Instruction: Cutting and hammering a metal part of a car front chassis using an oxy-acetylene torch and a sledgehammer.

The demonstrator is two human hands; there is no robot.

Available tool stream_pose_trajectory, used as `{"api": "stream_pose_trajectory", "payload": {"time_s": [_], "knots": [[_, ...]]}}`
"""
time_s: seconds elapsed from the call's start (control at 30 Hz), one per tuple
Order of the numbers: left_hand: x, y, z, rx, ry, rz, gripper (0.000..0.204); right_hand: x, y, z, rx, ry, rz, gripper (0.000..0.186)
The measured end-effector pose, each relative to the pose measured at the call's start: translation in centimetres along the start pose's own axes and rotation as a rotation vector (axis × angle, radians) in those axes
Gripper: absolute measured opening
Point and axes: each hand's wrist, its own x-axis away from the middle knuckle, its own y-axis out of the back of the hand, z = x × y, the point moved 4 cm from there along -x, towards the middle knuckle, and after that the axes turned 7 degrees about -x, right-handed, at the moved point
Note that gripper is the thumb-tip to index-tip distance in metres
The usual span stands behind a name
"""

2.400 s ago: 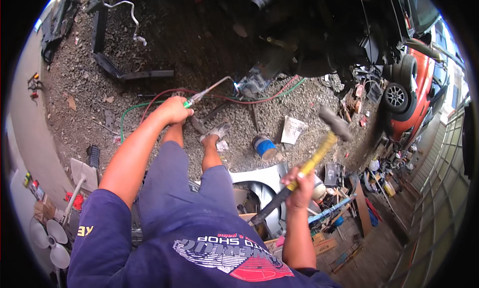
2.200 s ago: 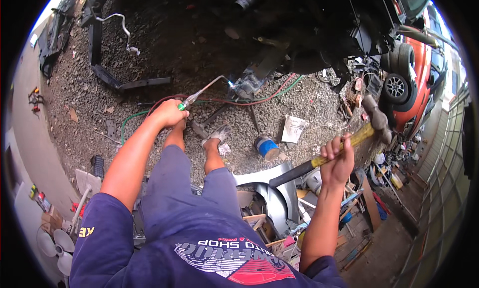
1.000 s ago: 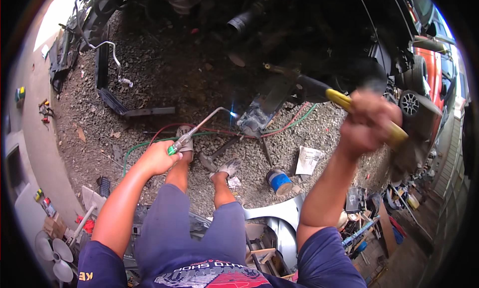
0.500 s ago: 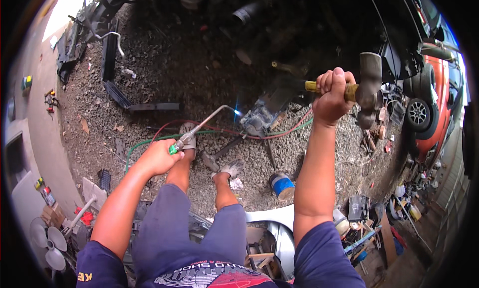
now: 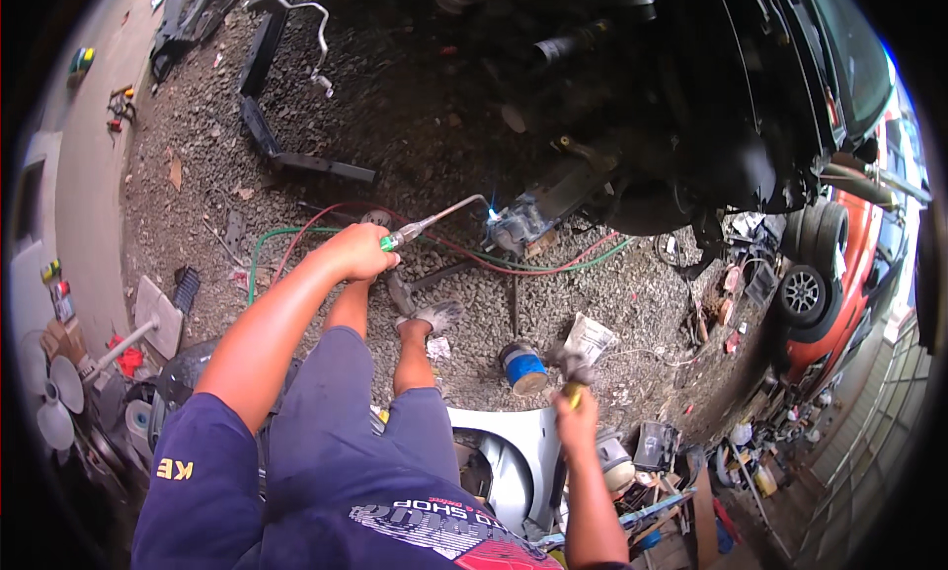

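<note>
My left hand (image 5: 360, 251) is closed round the grip of a gas torch (image 5: 434, 220), whose bent tube reaches forward and right. A small bright blue-white flame (image 5: 492, 214) at its tip meets the near edge of a greyish metal part (image 5: 515, 230) low over the gravel. My right hand (image 5: 576, 419) grips a hammer (image 5: 573, 366) by its yellow handle, low at the right, apart from the metal part. The hammer head is slightly blurred, beside a blue-banded can (image 5: 522, 366). Another hammer-like tool (image 5: 400, 295) lies by my feet.
Red and green hoses (image 5: 583, 261) cross the gravel. A dark vehicle body (image 5: 681, 106) overhangs the far side. Wheels (image 5: 802, 291) stand beside a red car at the right. A pale fender (image 5: 513, 451) lies close to my legs; loose parts crowd the lower right.
My right hand has dropped from raised, beside the vehicle, to low near the can, still holding the hammer. The torch flame has come onto the metal part. The view has shifted.
</note>
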Motion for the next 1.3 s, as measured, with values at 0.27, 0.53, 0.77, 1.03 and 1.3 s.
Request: {"api": "stream_pose_trajectory", "payload": {"time_s": [0.27,0.53,0.77,1.03,1.3], "knots": [[-0.6,-1.5,1.3,0.006,-0.014,0.073,0.032,11.5,0.2,-18.1,0.515,-0.319,0.257,0.037],[-1.2,-2.1,0.7,0.008,-0.088,0.020,0.029,12.7,0.5,-21.8,0.670,-0.335,0.354,0.045],[0.0,-1.5,1.6,0.022,-0.018,0.029,0.029,12.3,-3.5,-19.6,0.207,-0.482,0.315,0.029],[-0.3,-1.8,-0.5,-0.033,-0.012,0.064,0.035,12.1,-3.1,-21.5,0.664,-0.140,0.317,0.028],[-2.7,-3.2,0.8,-0.068,-0.116,-0.040,0.028,12.8,-2.9,-23.3,0.538,-0.518,0.367,0.046]]}}
